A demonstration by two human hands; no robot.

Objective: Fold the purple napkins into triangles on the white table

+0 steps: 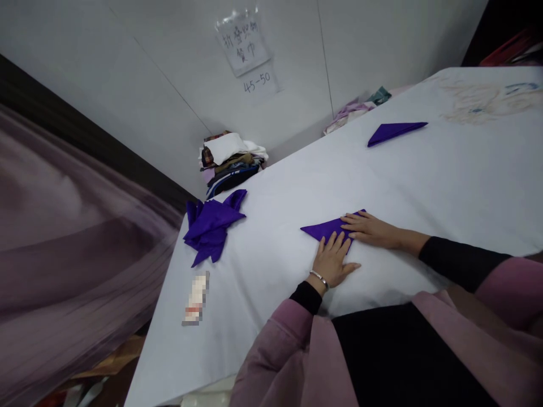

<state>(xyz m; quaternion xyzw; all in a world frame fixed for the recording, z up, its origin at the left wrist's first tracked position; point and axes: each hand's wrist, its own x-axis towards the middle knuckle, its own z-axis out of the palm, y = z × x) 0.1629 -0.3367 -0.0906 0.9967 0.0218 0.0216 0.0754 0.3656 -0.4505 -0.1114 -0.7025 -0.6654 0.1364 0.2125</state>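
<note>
A purple cloth napkin [323, 229], folded into a triangle, lies on the white-covered table [271, 294] in front of me. My left hand [333, 263] rests flat on its near edge, fingers spread and thumb pointing right. Across the right part of the napkin lies my right hand [373, 230], palm down with the fingers stretched out. Both hands partly hide the cloth. Farther back on the right is another purple napkin [396, 131], folded into a narrow triangle. A loose heap of purple napkins [212, 226] sits at the table's left end.
A blurred-out flat item [196, 298] lies near the left edge. Stacked folded clothes [233, 158] and more fabric [350, 113] stand behind the table against the wall. Sheer mauve curtain [76, 243] hangs at left. Handwritten paper signs [241, 42] are fixed to the wall.
</note>
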